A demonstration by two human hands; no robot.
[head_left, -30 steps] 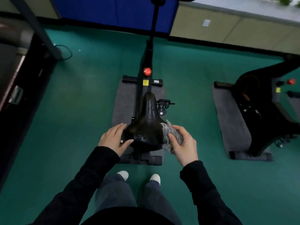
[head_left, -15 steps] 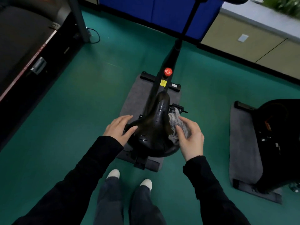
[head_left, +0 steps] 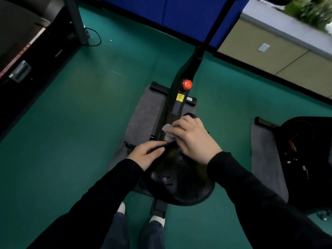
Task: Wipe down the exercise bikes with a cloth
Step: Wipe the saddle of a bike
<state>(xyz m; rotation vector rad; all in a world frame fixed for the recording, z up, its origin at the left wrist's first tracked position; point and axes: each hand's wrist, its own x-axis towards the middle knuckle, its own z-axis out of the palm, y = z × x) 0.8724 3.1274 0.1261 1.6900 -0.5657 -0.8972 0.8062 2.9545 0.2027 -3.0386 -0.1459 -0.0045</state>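
Grey cloth (head_left: 168,134) on saddle (head_left: 179,184) nose, bunched under curled right hand (head_left: 194,141) fingers. Left hand (head_left: 145,155) flat against saddle flank, fingers near straight (apparently only steadying). Advise firm strokes nose-to-rear, keeping saddle braced.

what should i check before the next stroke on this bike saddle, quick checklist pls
1. Cloth held under the right hand: ok.
2. Cloth touching the saddle near its narrow front: ok.
3. Left hand rests on the saddle's left side to steady it: ok.
4. Saddle's wide rear wiped clean: cannot tell, only glints show.
5. Bike frame stands on the grey mat: ok.
6. Second bike on the right wiped: cannot tell.
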